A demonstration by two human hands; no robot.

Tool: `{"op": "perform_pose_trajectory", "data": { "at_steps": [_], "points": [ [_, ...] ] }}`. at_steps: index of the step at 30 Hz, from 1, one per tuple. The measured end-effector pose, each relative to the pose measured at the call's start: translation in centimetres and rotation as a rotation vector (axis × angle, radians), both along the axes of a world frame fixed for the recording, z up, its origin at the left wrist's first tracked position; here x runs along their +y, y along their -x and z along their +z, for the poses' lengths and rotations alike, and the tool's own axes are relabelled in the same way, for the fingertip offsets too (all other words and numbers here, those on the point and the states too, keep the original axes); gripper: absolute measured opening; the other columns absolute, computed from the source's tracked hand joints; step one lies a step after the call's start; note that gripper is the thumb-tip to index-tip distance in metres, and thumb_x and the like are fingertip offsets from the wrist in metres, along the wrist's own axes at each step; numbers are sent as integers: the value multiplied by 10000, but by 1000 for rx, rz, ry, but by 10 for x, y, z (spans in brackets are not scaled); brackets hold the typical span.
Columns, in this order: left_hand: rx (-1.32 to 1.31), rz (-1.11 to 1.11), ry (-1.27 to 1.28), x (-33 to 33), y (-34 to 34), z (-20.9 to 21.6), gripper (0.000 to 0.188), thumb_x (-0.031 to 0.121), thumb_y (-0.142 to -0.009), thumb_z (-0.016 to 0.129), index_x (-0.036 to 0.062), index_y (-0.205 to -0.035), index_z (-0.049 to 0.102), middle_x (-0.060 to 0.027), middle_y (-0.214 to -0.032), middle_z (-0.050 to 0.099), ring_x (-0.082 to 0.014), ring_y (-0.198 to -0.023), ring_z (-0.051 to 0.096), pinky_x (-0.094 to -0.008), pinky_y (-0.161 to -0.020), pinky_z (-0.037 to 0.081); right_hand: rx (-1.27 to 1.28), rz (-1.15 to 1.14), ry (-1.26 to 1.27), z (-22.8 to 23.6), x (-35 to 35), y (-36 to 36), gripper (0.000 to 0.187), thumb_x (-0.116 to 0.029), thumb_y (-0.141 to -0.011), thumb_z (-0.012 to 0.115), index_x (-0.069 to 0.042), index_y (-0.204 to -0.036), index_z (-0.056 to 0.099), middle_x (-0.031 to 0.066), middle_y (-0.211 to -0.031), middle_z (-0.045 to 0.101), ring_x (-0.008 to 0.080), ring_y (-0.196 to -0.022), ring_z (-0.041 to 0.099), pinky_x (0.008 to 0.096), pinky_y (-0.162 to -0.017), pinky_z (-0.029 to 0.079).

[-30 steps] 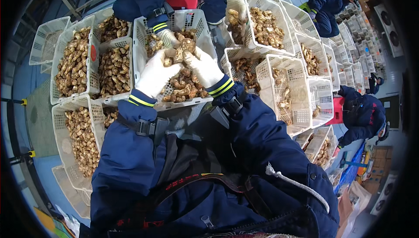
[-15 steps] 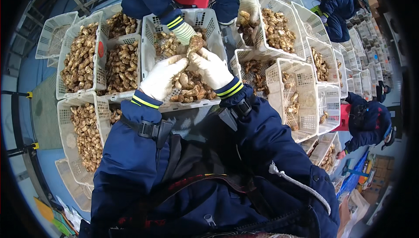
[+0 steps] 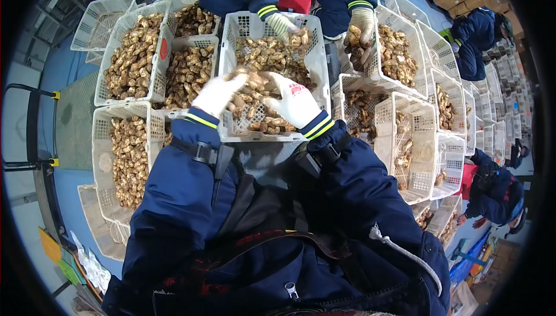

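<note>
My left hand [image 3: 219,93], in a white glove, is closed at the fingertips on a motion-blurred, knobby brown piece of produce [image 3: 248,75]; whether it is a mushroom or a root I cannot tell. Just to its right, my right hand [image 3: 294,101], also gloved in white, has thumb and fingers apart above more such pieces [image 3: 272,123]. Both hands are over the near half of a white perforated crate [image 3: 324,72]. Across it, a co-worker's striped-gloved hand [image 3: 284,28] reaches into the crate's far side, beside a brown piece. Their other gloved hand [image 3: 362,25] holds dark brown pieces over the right-hand crates.
Filled crates [image 3: 155,61] stand close on my left, with an overlapping one [image 3: 147,142] nearer me. On my right, a tilted crate [image 3: 425,142] holds a few pieces. A metal-framed cart [image 3: 40,171] stands far left. Other people [image 3: 492,194] work among crates at right.
The piece at my fingertips has dropped lower and blurred, and my hands have moved apart. The co-worker's striped-gloved hand has shifted away from mine. The whole view has swung, moving the crates rightward.
</note>
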State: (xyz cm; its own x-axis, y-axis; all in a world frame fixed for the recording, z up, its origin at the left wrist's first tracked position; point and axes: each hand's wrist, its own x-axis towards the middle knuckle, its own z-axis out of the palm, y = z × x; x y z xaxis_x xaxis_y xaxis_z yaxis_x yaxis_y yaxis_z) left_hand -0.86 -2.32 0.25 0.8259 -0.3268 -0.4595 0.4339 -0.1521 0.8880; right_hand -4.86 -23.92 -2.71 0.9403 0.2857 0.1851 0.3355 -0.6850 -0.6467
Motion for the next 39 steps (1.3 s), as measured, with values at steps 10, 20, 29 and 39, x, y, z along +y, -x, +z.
{"op": "perform_pose_trajectory", "data": {
  "at_steps": [10,20,29,39],
  "points": [
    [-14,733,461,40,-15,-8,306,220,-986,513,25,-1209,588,-52,-934,651,-86,-667,532,-182,-533,415,270,65,325,-13,-26,-16,458,-303,-839,601,-51,-1220,560,205,-1075,653,347,-1003,627,405,-859,496],
    [-404,226,315,6,-45,-18,383,290,-1018,431,55,-1297,548,-52,-1171,650,-20,-694,515,-133,-550,379,548,669,932,-104,-18,-24,658,-197,-754,614,-177,-1394,462,135,-1292,543,330,-1143,548,396,-921,480],
    [-122,343,502,21,-23,13,364,301,-1014,447,78,-1272,576,-16,-1099,675,-20,-702,539,-149,-542,375,480,264,942,-94,-17,-70,342,-210,-835,565,-85,-1151,599,170,-1039,676,337,-954,657,403,-782,535],
    [-417,272,278,35,-36,-32,336,250,-1017,445,78,-1282,559,-32,-1118,668,-27,-723,544,-160,-550,395,582,478,913,-99,41,-55,432,-323,-802,582,-124,-1185,592,162,-1022,670,346,-939,648,439,-787,523]
  ]
}}
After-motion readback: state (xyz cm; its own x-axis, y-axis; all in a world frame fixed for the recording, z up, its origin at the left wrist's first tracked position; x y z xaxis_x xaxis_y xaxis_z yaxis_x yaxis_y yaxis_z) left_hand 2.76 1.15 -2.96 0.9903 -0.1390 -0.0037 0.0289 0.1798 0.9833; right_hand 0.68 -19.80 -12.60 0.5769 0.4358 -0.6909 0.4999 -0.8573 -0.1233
